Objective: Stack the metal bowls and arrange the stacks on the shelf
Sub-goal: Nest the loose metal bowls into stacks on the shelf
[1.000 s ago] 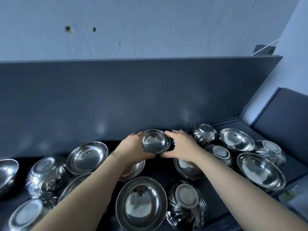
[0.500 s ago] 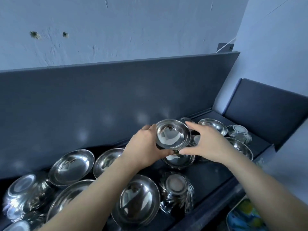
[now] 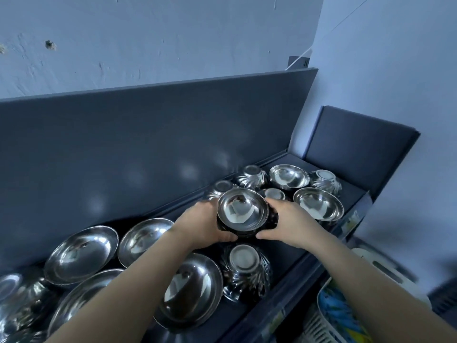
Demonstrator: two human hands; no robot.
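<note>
Nesting a small stack of metal bowls on the shelf.

Left of the stack lie the wide bowls, mouths up and loose, likely awaiting a pile of their own. Right of and behind the stack sit more bowls, some of them upturned on their rims. Just in front of the stack stands one upturned fluted bowl. The stack is a small bowl, mouth up, in what looks like a second one beneath. The left hand and right hand each curl round a side of it, thumbs at the near edge. This two-sided grasp probably keeps the rims level so they seat squarely. Whether the stack rests on the shelf or hangs just above it I cannot tell.
</note>
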